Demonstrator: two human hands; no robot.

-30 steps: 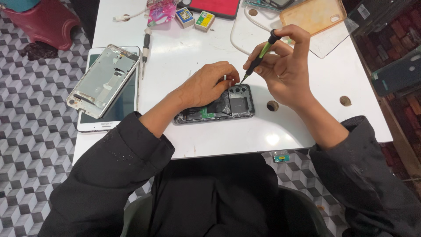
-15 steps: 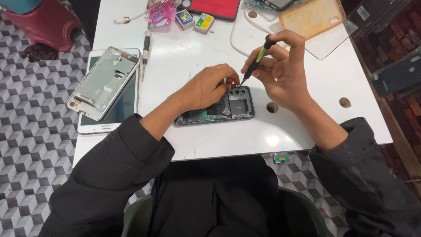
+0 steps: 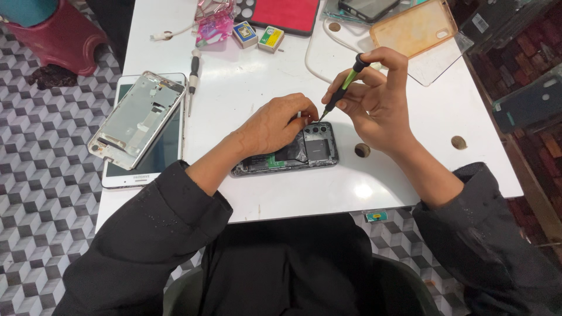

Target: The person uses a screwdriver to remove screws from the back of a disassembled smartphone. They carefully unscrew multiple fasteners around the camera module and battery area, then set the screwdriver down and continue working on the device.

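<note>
On the white table (image 3: 246, 88), our left hand (image 3: 275, 126) pins the opened phone (image 3: 293, 153) (back removed); our right hand (image 3: 374, 96) grips a screwdriver (image 3: 342, 88), tip at its camera corner.

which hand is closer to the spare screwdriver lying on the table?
Left. The left hand rests on the opened phone, just right of the spare screwdriver. The right hand is farther right, holding a green screwdriver.
</note>
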